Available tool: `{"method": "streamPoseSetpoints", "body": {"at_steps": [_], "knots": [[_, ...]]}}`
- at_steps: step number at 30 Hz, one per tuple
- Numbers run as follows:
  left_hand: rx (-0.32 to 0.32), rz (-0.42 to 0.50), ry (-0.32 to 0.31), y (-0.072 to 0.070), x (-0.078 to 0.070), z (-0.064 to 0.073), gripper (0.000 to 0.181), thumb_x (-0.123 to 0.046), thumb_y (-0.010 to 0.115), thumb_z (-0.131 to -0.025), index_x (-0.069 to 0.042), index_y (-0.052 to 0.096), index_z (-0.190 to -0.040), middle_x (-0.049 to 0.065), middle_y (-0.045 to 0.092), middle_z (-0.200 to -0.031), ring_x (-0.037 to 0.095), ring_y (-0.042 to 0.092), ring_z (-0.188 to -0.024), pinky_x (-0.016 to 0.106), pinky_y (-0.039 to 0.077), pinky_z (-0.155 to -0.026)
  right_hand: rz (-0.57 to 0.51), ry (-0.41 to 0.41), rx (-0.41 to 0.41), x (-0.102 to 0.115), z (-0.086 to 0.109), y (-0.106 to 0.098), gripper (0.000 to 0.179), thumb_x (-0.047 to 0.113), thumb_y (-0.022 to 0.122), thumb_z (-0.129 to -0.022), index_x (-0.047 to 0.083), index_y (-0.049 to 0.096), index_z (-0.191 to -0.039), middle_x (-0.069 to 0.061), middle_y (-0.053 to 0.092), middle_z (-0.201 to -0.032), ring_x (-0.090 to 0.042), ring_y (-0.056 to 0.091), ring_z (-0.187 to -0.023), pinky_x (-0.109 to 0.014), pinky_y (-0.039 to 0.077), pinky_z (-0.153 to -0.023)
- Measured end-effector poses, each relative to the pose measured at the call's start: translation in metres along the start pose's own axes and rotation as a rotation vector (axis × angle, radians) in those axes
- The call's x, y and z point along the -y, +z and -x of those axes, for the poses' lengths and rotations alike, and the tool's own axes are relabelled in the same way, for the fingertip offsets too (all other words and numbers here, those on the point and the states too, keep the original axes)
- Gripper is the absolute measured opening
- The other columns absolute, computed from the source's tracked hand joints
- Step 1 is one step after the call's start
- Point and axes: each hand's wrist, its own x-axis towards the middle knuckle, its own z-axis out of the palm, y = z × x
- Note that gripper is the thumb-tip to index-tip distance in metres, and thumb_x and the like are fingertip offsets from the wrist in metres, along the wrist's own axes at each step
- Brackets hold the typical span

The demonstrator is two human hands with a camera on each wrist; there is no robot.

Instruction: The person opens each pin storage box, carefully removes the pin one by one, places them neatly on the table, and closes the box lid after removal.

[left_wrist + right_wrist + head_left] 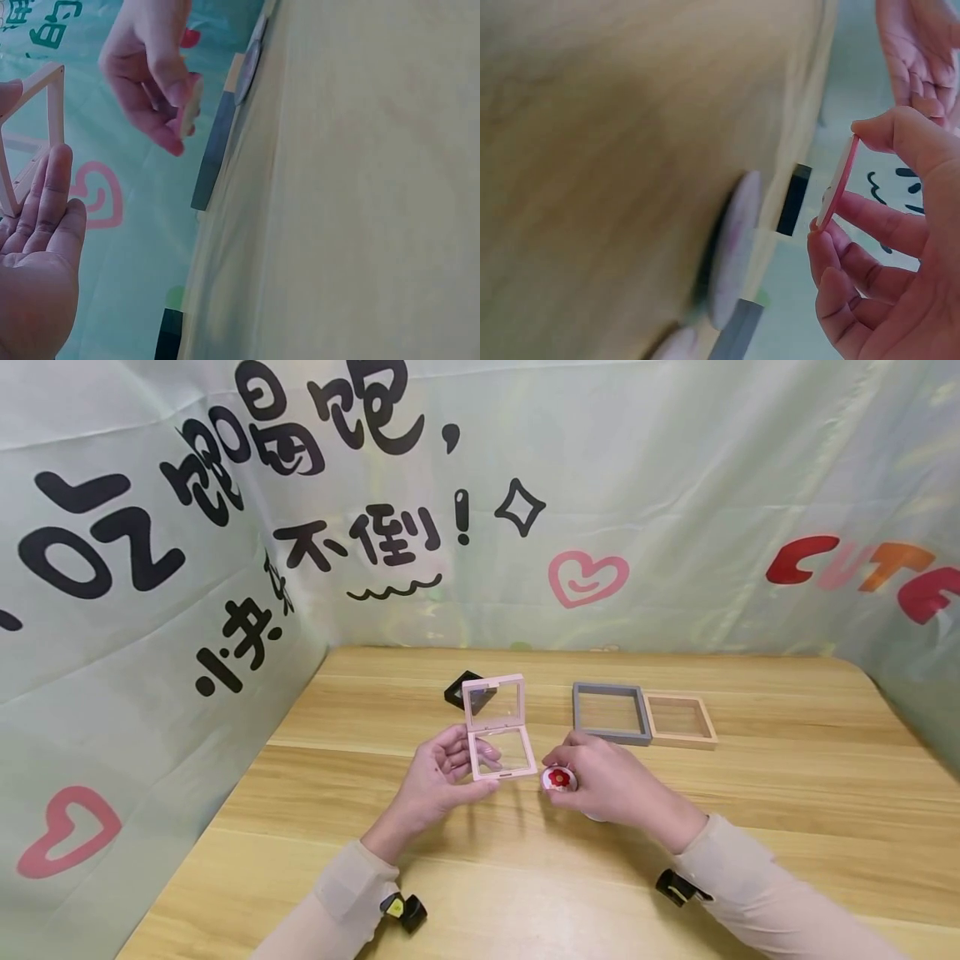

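A pink hinged display frame (497, 727) with clear panes stands opened out in my left hand (429, 778), held by its lower half between thumb and fingers. Some of those fingers show through the lower pane. To its right, my right hand (611, 781) pinches a round disc (558, 779) by its edge, a red flower on its white face. The right wrist view shows the disc (838, 182) edge-on, thin and pink-rimmed, between thumb and fingertips. The disc is beside the frame's lower right corner, apart from it.
Behind the frame lies a small black frame (463, 695). A grey frame (645, 714) and a light orange frame (712, 723) lie side by side farther right. Round discs (735, 251) lie on the wooden table (480, 893), mostly hidden under my right hand in the head view. Printed cloth hangs behind.
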Motion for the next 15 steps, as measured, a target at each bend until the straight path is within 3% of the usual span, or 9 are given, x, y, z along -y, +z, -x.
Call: {"method": "streamPoseSetpoints", "body": {"at_steps": [15], "knots": [[0.026, 0.019, 0.008, 0.003, 0.0, 0.001, 0.066, 0.01, 0.079, -0.08, 0.014, 0.052, -0.14, 0.002, 0.072, -0.111, 0.012, 0.073, -0.101, 0.027, 0.063, -0.098, 0.017, -0.013, 0.053, -0.002, -0.004, 0.014, 0.024, 0.028, 0.084, -0.083, 0.013, 0.08, -0.101, 0.0, 0.066, -0.089, -0.006, 0.05, -0.069, -0.021, 0.043, -0.056]]}}
